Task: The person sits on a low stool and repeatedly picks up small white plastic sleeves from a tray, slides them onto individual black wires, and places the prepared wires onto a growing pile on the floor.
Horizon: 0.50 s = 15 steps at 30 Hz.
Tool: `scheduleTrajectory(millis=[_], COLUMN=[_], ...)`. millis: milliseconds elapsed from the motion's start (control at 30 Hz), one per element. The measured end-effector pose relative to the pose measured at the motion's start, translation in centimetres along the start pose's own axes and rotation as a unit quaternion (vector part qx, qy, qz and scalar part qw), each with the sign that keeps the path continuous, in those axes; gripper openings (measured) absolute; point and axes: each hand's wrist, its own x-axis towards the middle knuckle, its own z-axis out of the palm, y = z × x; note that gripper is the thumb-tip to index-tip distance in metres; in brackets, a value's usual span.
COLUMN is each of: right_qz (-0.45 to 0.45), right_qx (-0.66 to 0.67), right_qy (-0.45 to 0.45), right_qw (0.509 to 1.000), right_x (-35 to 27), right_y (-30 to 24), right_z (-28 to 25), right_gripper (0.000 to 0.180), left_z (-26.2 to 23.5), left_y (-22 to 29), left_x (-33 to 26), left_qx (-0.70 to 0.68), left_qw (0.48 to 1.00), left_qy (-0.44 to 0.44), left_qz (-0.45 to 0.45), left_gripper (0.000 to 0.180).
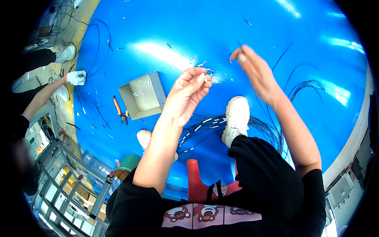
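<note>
My left hand [188, 93] is closed, thumb and fingertips pinching a small white tube [202, 78]. Just beyond its fingertips, several thin wire ends [200, 64] with red and white tips show against the blue floor. My right hand [256, 71] is raised farther right, apart from the left, its fingers pressed together and slightly blurred. A tiny pale tip shows beneath those fingers; what they hold is too small to make out. Below the hands, a bundle of black cables [213, 121] with white sleeves lies on the floor, passing by my right shoe [237, 118].
Left of my left hand stands a grey box [158, 93] with small white pieces inside. Orange-handled pliers [117, 106] lie beside it. At far left, a co-worker's white-gloved hand [77, 78] touches black cable. A red stool [193, 177] and more coiled cables [308, 85] are nearby.
</note>
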Motion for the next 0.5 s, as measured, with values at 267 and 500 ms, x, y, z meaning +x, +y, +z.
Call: scheduleTrajectory(millis=[267,500], right_qz=[0.016,-0.034], right_qx=[-0.061,-0.01], right_qy=[-0.092,-0.047], right_qw=[0.994,0.998], right_x=[-2.4,-2.9], right_y=[-2.9,-2.3], right_z=[1.7,2.9], right_gripper=[0.032,0.014], left_z=[0.0,0.4], left_y=[-0.2,-0.7], left_x=[-0.9,-1.5], left_qx=[-0.016,0.025], left_qw=[0.997,0.99], left_qy=[0.034,0.061], left_qz=[0.064,0.122], left_gripper=[0.012,0.012])
